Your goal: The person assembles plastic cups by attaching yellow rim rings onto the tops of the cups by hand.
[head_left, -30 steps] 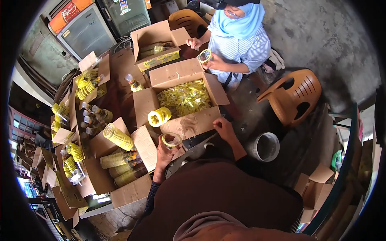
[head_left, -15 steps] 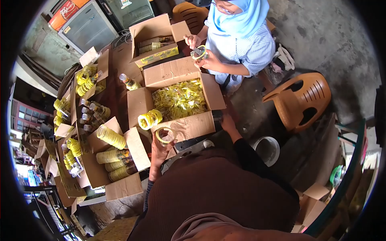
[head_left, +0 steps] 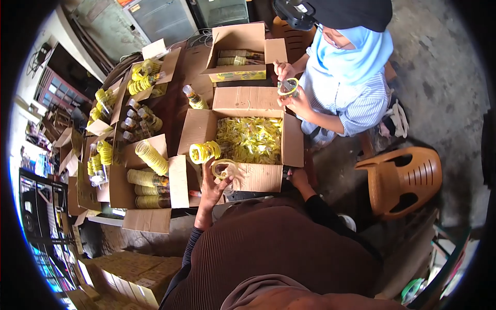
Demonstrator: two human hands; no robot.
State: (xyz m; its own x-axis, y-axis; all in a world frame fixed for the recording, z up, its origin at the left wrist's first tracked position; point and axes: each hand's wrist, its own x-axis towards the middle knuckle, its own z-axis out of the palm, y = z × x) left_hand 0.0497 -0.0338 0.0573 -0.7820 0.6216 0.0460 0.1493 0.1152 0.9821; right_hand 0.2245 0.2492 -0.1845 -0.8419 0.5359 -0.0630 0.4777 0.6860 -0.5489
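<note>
Our left hand (head_left: 210, 190) grasped a yellow-rimmed plastic cup (head_left: 225, 169) by the near edge of the tabletop (head_left: 177, 98); we couldn't tell our right hand's grip (head_left: 299, 178). The far carton (head_left: 236, 76) bore illegible lettering.

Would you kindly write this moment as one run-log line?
left hand: holds cup | right hand: beside box, grip unclear | box: yellow pieces inside

Access from above: the central carton (head_left: 245, 98) lies open, flaps spread outward, its yellow packets (head_left: 249, 139) exposed over the near flap (head_left: 258, 179). Obstructions, left: a stack of yellow-rimmed cups (head_left: 205, 152) at the near left corner — just beside the left hand (head_left: 212, 187) and its clear cup (head_left: 226, 169) — and the adjacent carton (head_left: 122, 188). Obstructions, right: the side flap (head_left: 293, 140), near the right hand (head_left: 298, 178); beyond the far right corner, a co-worker's hands (head_left: 299, 105).
</note>
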